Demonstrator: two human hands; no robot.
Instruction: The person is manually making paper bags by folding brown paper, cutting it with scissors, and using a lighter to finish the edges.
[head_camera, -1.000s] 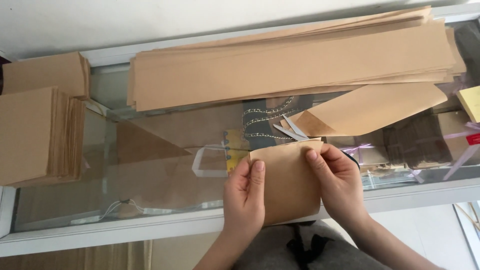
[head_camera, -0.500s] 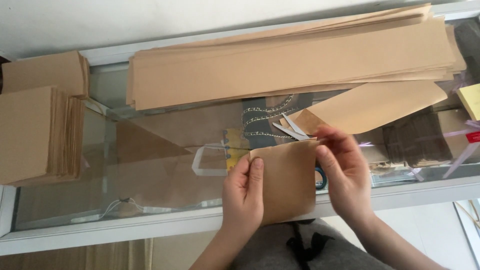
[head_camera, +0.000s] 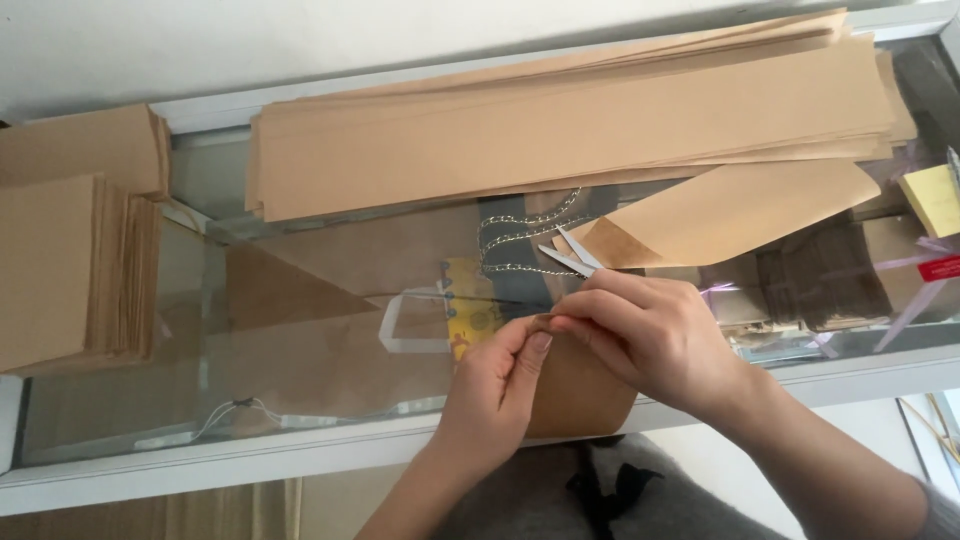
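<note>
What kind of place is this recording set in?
Probably a small shop counter: a glass display case with goods inside, stacks of brown paper sheets and folded paper bags on top.

One head-worn camera looks steeply down, close, onto the glass counter (head_camera: 300, 330).

- Two bare hands are seen, the left hand (head_camera: 495, 395) and the right hand (head_camera: 650, 335); no gloves, rings or bracelets are seen on them.
- The fingernails are kept short and unpainted.
- The left forearm is left uncovered as far as the lower edge of the view.
- A grey, soft-looking knitted sleeve (head_camera: 935, 505) is seen on the right arm, only at the lower right corner.
- A grey garment with a dark bow-like tie (head_camera: 605, 490) is seen below the hands, on the lap.
</note>
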